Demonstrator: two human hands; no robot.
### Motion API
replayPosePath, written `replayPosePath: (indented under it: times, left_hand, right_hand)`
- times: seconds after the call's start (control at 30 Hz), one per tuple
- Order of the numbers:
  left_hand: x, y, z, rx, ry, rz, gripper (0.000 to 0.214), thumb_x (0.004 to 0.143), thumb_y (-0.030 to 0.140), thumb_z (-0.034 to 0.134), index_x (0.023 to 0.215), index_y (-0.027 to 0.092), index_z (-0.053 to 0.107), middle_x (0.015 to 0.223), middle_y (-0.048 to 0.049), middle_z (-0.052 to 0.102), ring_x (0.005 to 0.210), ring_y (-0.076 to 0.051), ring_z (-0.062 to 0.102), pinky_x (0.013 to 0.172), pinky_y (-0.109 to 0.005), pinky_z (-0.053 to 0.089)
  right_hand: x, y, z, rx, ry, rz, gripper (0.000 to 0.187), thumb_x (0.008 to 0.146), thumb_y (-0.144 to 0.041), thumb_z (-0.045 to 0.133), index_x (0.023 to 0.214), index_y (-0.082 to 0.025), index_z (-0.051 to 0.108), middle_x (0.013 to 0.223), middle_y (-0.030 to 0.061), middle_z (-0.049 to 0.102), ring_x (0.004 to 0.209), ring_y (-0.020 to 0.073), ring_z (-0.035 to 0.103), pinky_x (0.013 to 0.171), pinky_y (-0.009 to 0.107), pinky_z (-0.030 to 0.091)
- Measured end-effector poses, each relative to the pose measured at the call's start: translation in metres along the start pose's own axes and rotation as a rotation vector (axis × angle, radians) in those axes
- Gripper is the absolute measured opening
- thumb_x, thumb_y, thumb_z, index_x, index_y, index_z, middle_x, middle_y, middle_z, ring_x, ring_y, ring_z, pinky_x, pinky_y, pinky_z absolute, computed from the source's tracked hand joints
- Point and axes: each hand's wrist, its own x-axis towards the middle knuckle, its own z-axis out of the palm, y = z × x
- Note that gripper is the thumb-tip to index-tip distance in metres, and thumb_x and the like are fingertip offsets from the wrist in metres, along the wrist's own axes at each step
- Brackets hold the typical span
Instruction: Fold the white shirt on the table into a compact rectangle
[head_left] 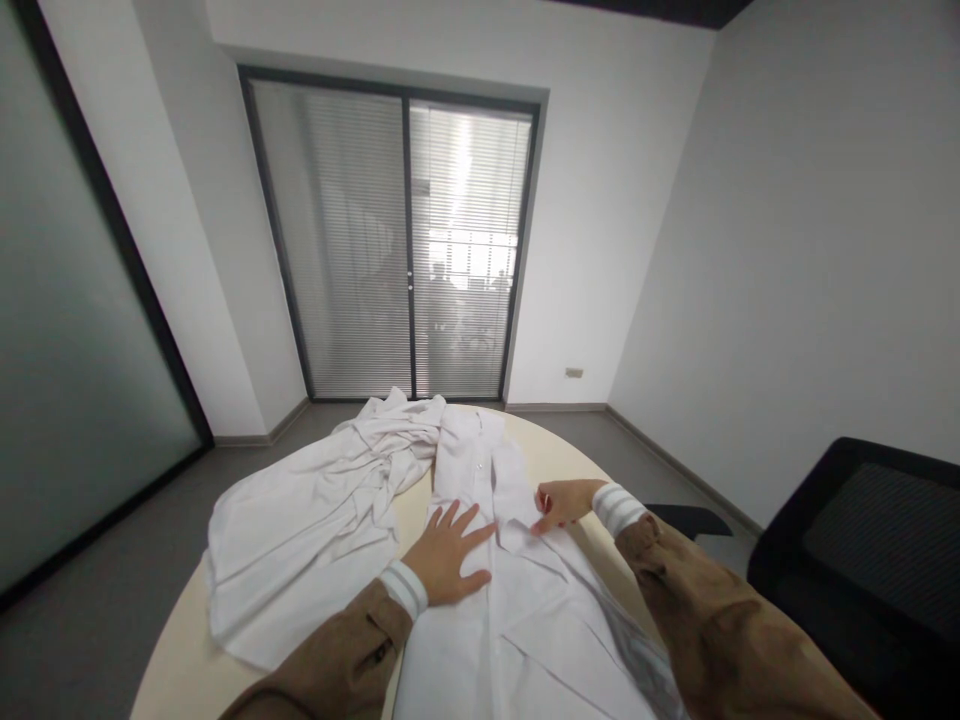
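Partly cropped white shirt [525, 620] underhand.

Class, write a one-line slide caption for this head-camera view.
Left hand pressed flat on a white cotton shirt, right hand pinching its fabric, on a round cream table.

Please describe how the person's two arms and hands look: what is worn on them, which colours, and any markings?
Both arms wear brown jacket sleeves with a loose, creased fabric. Each sleeve ends in a ribbed white cuff with grey stripes, at the left cuff and the right cuff. The left hand and right hand are bare, without gloves. No ring or watch shows.
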Motion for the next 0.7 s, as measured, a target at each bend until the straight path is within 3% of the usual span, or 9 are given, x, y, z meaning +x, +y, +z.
replayPosePath:
  times: [0.1,0.2,0.3,0.5,0.6,0.7]
  left_hand:
    - [0.000,-0.001,0.001,0.005,-0.004,0.004,0.074,0.086,0.054,0.059,0.152,0.036,0.031,0.162,-0.0098,0.024,0.147,-0.044,0.017,0.114,-0.066,0.020]
    - [-0.001,-0.001,0.000,0.003,-0.007,0.009,0.074,0.087,0.054,0.057,0.153,0.035,0.029,0.163,-0.0095,0.023,0.147,-0.043,0.016,0.114,-0.066,0.019]
    - [-0.001,-0.001,-0.002,-0.006,-0.013,0.011,0.075,0.088,0.054,0.056,0.154,0.035,0.027,0.163,-0.0090,0.022,0.148,-0.043,0.015,0.114,-0.066,0.019]
    - [0.000,-0.001,-0.002,-0.043,-0.006,-0.021,0.083,0.085,0.053,0.058,0.153,0.021,0.025,0.161,-0.0134,0.025,0.148,-0.038,0.017,0.118,-0.059,0.018]
    - [-0.001,0.003,-0.006,-0.074,0.108,0.009,0.074,0.080,0.047,0.064,0.142,0.017,0.037,0.148,-0.0163,0.043,0.139,-0.035,0.035,0.117,-0.052,0.026]
    - [-0.004,0.017,-0.018,-0.099,0.177,0.111,0.053,0.078,0.039,0.067,0.125,0.021,0.050,0.126,-0.0107,0.056,0.119,-0.029,0.051,0.107,-0.043,0.038]
  right_hand:
    - [-0.010,-0.001,0.010,-0.191,-0.025,-0.018,0.045,0.045,-0.039,0.089,0.075,-0.020,0.062,0.059,-0.0035,0.061,0.063,0.0175,0.062,0.064,0.029,0.049]
    - [-0.015,-0.006,0.018,-0.249,-0.017,-0.006,0.022,0.056,-0.030,0.080,0.056,-0.019,0.061,0.047,-0.0027,0.056,0.063,0.0196,0.064,0.069,0.031,0.049]
    - [-0.019,-0.016,0.018,-0.192,-0.086,0.005,0.027,0.071,-0.031,0.066,0.049,-0.018,0.057,0.046,0.0016,0.059,0.058,0.0188,0.065,0.063,0.029,0.050]
    - [-0.016,-0.042,0.022,0.200,-0.187,-0.049,0.027,0.088,-0.040,0.052,0.072,-0.018,0.054,0.064,0.0058,0.071,0.054,0.0150,0.068,0.049,0.020,0.046]
    - [-0.008,-0.045,0.037,0.362,-0.247,-0.035,0.026,0.089,-0.043,0.056,0.083,-0.019,0.049,0.071,0.0054,0.073,0.055,0.0155,0.070,0.049,0.021,0.050]
    - [-0.002,-0.040,0.049,0.417,-0.321,-0.062,0.026,0.087,-0.040,0.062,0.090,-0.021,0.045,0.074,0.0028,0.073,0.057,0.0157,0.071,0.050,0.022,0.053]
